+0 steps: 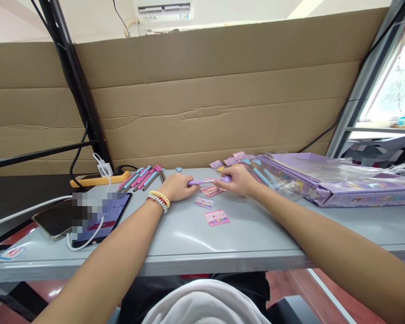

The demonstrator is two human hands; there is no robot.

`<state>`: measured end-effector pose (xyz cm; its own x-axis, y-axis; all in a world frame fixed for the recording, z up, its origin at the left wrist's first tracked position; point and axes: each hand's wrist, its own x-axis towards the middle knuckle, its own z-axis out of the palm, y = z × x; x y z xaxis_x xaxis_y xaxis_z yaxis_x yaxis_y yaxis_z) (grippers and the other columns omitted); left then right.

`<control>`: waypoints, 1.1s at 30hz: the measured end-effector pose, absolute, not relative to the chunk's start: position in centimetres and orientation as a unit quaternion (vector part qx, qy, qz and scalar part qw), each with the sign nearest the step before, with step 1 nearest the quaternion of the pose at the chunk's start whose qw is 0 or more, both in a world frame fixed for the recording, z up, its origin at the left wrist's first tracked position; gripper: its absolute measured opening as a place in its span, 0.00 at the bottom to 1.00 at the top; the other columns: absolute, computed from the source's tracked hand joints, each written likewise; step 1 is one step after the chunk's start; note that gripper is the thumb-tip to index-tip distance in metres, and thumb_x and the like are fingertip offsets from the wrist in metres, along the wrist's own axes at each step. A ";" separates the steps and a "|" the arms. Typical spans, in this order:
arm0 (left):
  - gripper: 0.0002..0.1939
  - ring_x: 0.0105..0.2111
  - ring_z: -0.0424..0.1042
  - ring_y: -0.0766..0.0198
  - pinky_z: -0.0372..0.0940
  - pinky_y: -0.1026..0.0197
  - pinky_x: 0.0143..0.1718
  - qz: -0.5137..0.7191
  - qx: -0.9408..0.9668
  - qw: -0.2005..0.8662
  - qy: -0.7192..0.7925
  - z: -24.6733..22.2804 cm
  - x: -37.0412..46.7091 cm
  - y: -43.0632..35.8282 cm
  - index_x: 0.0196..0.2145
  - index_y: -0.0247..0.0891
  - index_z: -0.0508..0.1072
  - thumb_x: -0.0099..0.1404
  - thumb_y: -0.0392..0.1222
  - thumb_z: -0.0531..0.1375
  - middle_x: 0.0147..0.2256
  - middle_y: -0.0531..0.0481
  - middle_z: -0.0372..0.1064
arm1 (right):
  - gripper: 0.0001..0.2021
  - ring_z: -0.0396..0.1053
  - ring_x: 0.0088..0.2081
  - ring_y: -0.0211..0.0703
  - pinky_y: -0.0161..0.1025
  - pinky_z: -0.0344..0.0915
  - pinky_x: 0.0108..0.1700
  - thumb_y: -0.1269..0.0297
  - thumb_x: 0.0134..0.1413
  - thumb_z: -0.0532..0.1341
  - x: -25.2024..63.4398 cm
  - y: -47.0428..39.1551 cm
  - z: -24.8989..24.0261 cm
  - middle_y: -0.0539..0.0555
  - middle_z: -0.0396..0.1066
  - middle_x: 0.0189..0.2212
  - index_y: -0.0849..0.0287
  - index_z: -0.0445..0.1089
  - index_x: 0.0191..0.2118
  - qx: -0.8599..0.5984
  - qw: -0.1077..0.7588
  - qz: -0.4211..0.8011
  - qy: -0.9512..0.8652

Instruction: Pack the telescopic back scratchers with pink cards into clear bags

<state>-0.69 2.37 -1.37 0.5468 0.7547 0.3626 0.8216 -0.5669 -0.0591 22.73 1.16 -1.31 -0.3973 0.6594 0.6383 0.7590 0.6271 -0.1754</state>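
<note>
A purple pen [198,182] lies level between my two hands above the grey table. My left hand [178,187], with beaded bracelets on its wrist, is closed on the pen's left end. My right hand [238,180] is closed around the pen's right end. Below the hands, small pink printed cards [217,218] lie flat on the table. To the left is a group of pink, blue and grey pens [142,178]. Right of my right hand, blue pens [262,176] lie beside clear plastic bags [285,186].
A purple box [347,198] with plastic on it fills the table's right side. At the left lie a phone [59,218], a tablet [113,213] with a white cable, and a yellow object [94,180]. A cardboard panel [216,90] stands behind the table [175,243].
</note>
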 end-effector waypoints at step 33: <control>0.23 0.27 0.66 0.61 0.53 0.62 0.26 -0.200 -0.859 0.037 -0.469 -1.3 -1.4 2.7 0.29 0.39 0.67 0.64 0.58 0.43 0.26 0.49 0.68 | 0.08 0.60 0.27 0.38 0.34 0.56 0.28 0.60 0.49 0.56 23.1 1.3 -0.7 0.51 0.67 0.26 0.60 0.63 0.31 -0.442 0.442 0.066 -0.778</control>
<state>-1.38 2.75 -1.28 0.4800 0.7913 0.3787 0.8208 -0.5574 0.1245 23.10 1.26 -0.69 -0.2187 0.7456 0.6295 0.6284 0.6012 -0.4937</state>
